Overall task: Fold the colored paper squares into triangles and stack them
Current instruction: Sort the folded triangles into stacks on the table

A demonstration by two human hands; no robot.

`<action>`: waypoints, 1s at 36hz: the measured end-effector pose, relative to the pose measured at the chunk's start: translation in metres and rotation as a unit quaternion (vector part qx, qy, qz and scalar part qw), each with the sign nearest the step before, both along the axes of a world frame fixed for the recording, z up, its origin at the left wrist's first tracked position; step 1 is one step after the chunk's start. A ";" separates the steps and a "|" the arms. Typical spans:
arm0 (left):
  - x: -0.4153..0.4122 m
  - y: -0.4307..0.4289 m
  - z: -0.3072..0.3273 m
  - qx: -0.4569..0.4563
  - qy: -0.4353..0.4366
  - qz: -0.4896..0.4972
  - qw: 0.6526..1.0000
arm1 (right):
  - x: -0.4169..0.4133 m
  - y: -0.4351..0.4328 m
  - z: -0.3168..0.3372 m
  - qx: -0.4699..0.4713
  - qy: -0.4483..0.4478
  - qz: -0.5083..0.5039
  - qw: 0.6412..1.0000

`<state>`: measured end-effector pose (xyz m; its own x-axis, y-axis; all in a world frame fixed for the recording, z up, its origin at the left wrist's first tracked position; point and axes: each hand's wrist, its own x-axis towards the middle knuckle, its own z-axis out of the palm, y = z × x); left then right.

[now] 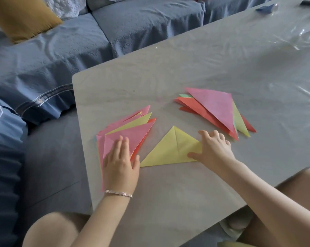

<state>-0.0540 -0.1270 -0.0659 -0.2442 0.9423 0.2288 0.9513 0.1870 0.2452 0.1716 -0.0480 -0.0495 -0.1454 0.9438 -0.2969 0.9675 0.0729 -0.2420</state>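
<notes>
One desk (204, 59) carries two triangle stacks, left stack (138, 132) and right stack (215, 106), sheets too overlapped to count. One yellow triangle (165, 152) lies between. Left grip (121, 166) presses flat on left stack; right grip (216, 150), fingers spread, touches the yellow triangle's corner.

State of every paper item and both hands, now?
left hand: flat, fingers straight, resting on the left pile
right hand: fingers spread, resting on the yellow triangle's right corner
yellow triangle: folded, flat on the table, centre crease showing, not yet stacked
left pile: fanned out, pink on top
right stack: folded triangles, loosely aligned, pink on top
</notes>
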 end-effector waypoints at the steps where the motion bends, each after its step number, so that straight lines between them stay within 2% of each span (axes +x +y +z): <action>1: -0.006 0.003 -0.001 -0.025 -0.003 0.022 0.999 | -0.004 0.004 0.001 -0.019 -0.015 -0.005 1.000; 5: -0.016 0.008 -0.002 -0.119 -0.012 0.047 0.992 | -0.011 0.012 0.003 -0.068 -0.032 -0.037 0.996; 10: -0.012 0.006 -0.007 -0.121 -0.039 0.051 0.991 | -0.004 0.009 0.000 -0.076 0.009 -0.042 0.996; 12: -0.010 0.005 -0.007 -0.119 -0.047 0.056 0.990 | 0.002 0.004 -0.004 -0.064 0.050 -0.028 0.996; 14: -0.008 0.004 -0.005 -0.100 -0.051 0.055 0.992 | 0.011 -0.002 -0.008 -0.044 0.135 -0.031 0.989; 16: -0.006 0.003 -0.001 -0.079 -0.054 0.052 0.994 | 0.020 -0.005 -0.010 -0.049 0.277 -0.081 0.956; 18: -0.007 0.001 0.000 -0.069 -0.035 0.048 0.996 | 0.027 -0.004 -0.001 -0.049 0.415 -0.153 0.895; 20: -0.010 -0.001 -0.001 -0.034 -0.026 0.026 0.999 | 0.034 0.001 0.007 -0.014 0.480 -0.203 0.853; 22: -0.012 -0.002 -0.004 0.008 0.007 0.007 1.000 | 0.041 0.013 0.011 0.051 0.503 -0.235 0.830; 24: -0.014 -0.002 -0.007 0.062 0.029 -0.009 0.998 | 0.047 0.029 0.014 0.102 0.508 -0.265 0.813; 26: -0.013 -0.001 -0.007 0.098 0.043 -0.029 0.994 | 0.053 0.046 0.014 0.118 0.485 -0.291 0.816; 28: -0.010 0.000 -0.007 0.116 0.048 -0.049 0.991 | 0.057 0.058 0.015 0.109 0.432 -0.301 0.843; 32: 0.003 0.003 -0.001 0.146 0.054 -0.090 0.984 | 0.059 0.061 0.011 0.128 0.220 -0.294 0.921; 36: 0.023 0.006 -0.002 0.152 0.087 -0.160 0.971 | 0.054 0.038 0.007 0.159 0.147 -0.240 0.946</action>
<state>-0.0314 -0.1208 -0.0681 0.1170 0.8460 0.5202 0.9808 -0.1806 0.0732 0.2259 -0.0095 -0.0422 0.2907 0.9568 -0.0007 0.8015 -0.2439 -0.5459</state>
